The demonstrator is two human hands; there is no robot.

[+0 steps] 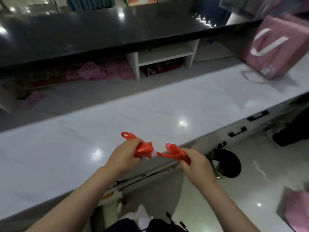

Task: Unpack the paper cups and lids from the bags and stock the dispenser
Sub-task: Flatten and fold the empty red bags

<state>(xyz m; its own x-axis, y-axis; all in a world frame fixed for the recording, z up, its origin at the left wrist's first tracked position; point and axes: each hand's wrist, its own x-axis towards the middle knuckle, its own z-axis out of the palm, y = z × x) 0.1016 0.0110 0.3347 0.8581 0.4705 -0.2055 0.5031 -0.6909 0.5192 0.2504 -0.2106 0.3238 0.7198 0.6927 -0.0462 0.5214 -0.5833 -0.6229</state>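
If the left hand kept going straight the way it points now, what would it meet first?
The left hand, gripping crumpled red plastic bag, points up and right over the glossy white counter. The way looks free across the bare counter; the pink paper bag lies far off, though depth is unclear.

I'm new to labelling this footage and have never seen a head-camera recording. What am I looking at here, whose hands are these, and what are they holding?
There is one picture, from a wide-angle camera worn on a person's head, looking down at their own bare hands. The left hand and right hand each grip a bunched part of a red plastic bag, pulled between them above the edge of a white counter. A pink bag stands on the counter at the far right. A dark bin sits on the floor below. No cups or lids are visible.
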